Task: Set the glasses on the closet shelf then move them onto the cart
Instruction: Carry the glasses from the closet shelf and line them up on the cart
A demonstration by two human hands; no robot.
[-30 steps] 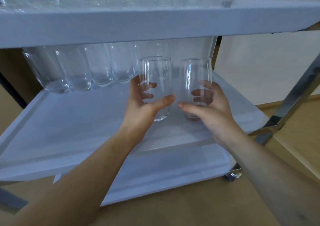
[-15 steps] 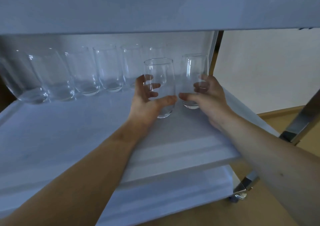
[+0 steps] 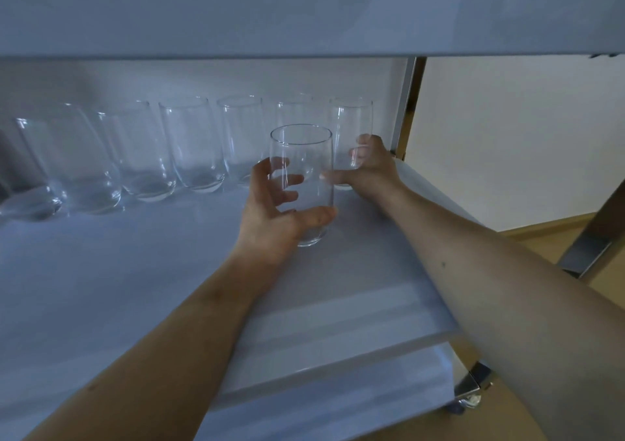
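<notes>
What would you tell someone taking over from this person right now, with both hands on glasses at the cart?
Left hand: curled round a glass, near the middle of the cart's middle shelf; whether its base is down yet is unclear.
Right hand: holds a second glass at the right end of the back row, base at the shelf.
Back row: several more glasses stand upright along the rear of that shelf.
Done: a row is already on the cart.
Left: let go of the right glass, then probably place the left one as the start of a second row.
</notes>
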